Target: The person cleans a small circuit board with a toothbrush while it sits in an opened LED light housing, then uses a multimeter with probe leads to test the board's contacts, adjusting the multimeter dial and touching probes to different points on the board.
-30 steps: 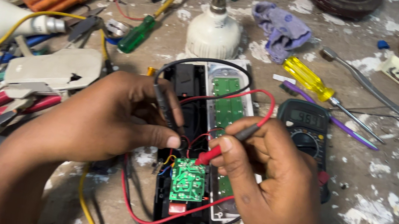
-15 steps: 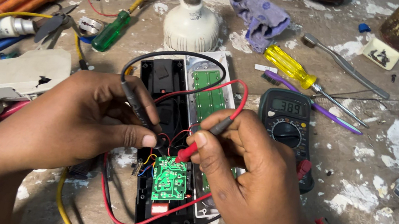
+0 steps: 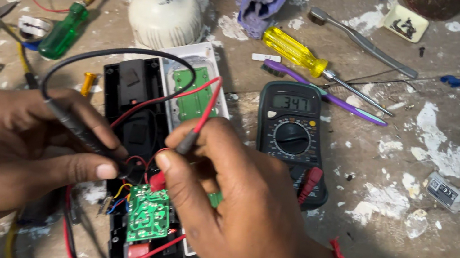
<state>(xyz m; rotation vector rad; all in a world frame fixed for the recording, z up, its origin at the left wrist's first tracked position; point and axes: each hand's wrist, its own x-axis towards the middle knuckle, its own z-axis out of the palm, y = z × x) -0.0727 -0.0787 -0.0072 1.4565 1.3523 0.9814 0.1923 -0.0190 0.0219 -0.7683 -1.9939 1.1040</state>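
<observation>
The left hand (image 3: 4, 158) is pinching the black test probe (image 3: 81, 134) between thumb and fingers, tip angled down toward the small green circuit board (image 3: 147, 214). The right hand (image 3: 229, 204) is gripping the red test probe (image 3: 194, 135) the same way, fingers clamped together around its shaft, tip pointing into the same area (the exact contact points are hidden by the thumbs). Both probes are being held low and steady, likely so the tips stay on the board's terminals while the reading is being taken.

The board is sitting in the open black housing (image 3: 136, 125) lying flat on the paint-spattered workbench (image 3: 419, 200), just left of the digital multimeter (image 3: 292, 134), whose display is facing up toward the person for easy reading.

Count: two probes, one multimeter, two visible green boards (the second one (image 3: 192, 94) is lying in the white cover), one LED bulb (image 3: 160, 6), one yellow-handled screwdriver (image 3: 299, 56) and one green-handled screwdriver (image 3: 64, 30).
</observation>
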